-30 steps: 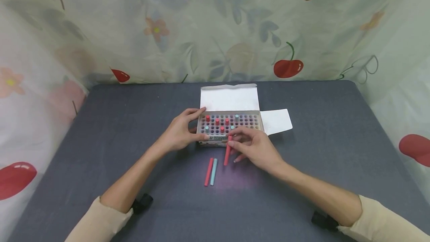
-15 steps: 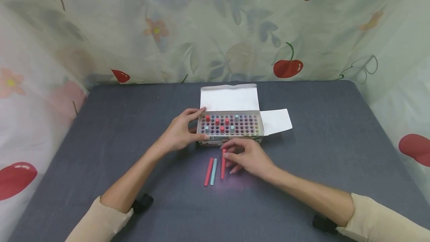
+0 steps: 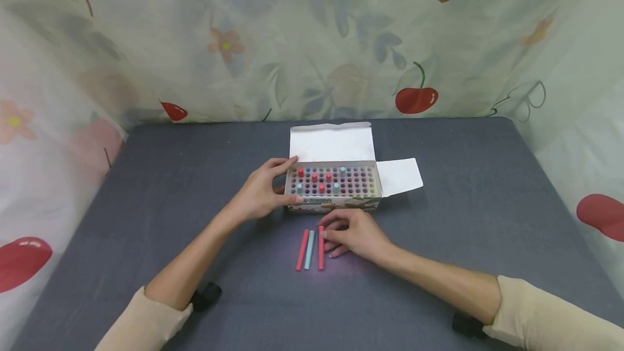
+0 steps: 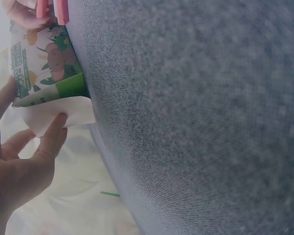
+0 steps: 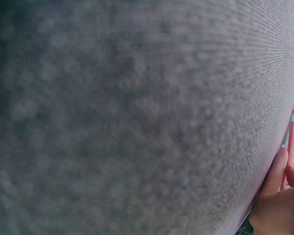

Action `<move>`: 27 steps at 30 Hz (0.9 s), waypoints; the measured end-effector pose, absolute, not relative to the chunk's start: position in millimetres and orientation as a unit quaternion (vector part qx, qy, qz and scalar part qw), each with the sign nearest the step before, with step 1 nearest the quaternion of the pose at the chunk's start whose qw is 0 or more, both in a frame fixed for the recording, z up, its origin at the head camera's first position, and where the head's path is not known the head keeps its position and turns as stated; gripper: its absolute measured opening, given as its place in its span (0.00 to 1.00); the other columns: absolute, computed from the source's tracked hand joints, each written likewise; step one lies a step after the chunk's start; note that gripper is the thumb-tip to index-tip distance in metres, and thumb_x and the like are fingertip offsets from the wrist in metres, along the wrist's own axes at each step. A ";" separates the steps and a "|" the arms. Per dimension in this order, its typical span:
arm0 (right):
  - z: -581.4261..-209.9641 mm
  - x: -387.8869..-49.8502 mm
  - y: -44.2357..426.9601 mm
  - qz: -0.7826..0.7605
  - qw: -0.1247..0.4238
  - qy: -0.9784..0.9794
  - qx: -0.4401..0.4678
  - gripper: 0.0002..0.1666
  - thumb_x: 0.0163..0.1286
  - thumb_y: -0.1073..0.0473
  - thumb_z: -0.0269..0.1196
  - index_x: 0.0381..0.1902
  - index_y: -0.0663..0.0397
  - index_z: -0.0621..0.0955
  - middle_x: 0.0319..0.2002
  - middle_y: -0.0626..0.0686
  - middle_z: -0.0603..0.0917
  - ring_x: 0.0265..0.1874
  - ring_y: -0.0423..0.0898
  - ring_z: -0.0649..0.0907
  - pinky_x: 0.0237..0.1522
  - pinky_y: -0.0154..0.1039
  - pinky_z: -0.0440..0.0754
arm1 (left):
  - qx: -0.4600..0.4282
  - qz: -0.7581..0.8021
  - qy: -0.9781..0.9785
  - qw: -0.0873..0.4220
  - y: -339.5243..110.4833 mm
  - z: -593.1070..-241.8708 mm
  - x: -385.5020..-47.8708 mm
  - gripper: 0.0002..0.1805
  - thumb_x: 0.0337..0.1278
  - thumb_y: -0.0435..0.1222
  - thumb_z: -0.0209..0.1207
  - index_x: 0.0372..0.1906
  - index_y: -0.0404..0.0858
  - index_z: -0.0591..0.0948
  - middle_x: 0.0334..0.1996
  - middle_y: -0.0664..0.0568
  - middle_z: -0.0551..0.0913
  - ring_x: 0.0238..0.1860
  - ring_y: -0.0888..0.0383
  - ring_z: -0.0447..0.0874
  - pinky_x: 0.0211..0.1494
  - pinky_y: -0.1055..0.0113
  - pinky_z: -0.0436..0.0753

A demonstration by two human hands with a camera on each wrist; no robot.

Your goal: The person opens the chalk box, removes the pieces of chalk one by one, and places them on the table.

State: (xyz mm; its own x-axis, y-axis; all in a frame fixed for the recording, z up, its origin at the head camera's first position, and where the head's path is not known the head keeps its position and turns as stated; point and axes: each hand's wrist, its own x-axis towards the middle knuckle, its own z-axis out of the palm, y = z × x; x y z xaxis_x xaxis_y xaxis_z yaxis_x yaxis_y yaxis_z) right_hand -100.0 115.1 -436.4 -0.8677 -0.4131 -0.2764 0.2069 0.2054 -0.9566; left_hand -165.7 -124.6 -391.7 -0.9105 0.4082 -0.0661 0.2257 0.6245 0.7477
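An open box [image 3: 333, 205] holds a grid of holes, with several red and light blue sticks standing in some of them. My left hand [image 3: 258, 191] grips the box's left end, thumb on the front and fingers at the back corner; the left wrist view shows this hand [image 4: 24, 171] beside a white flap [image 4: 59, 115]. In front of the box, my right hand [image 3: 357, 235] pinches the upper end of a red stick [image 3: 321, 256] at the table. Left of it lie a light blue stick [image 3: 309, 251] and another red stick [image 3: 301, 251], side by side.
The box's white lid [image 3: 332, 143] stands raised at the back, and a white side flap [image 3: 401, 176] sticks out to the right. A dark grey cloth covers the table [image 3: 439, 205]. Behind it hangs a patterned curtain [image 3: 302, 42].
My right hand has moved toward me and slightly left with the red stick, from the box's front edge down beside the two lying sticks. My left hand has stayed on the box.
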 end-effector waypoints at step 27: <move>-439.2 -101.9 112.5 -0.620 0.252 0.739 -0.077 0.10 0.65 0.67 0.68 0.43 0.67 0.84 0.30 0.60 0.88 0.28 0.52 0.89 0.31 0.45 0.89 | 0.179 0.385 0.899 0.109 -125.4 -391.6 -163.8 0.48 0.53 0.40 0.73 0.78 0.49 0.61 0.71 0.40 0.62 0.63 0.43 0.74 0.54 0.58 0.85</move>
State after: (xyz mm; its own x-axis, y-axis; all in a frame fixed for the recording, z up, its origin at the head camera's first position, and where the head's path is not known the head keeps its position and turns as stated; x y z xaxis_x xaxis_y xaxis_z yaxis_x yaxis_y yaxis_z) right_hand -101.9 112.5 -439.2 -0.8613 -0.4263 -0.2766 0.1976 0.2205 -0.9552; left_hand -163.8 -125.4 -391.6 -0.9121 0.4056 -0.0590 0.2369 0.6391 0.7317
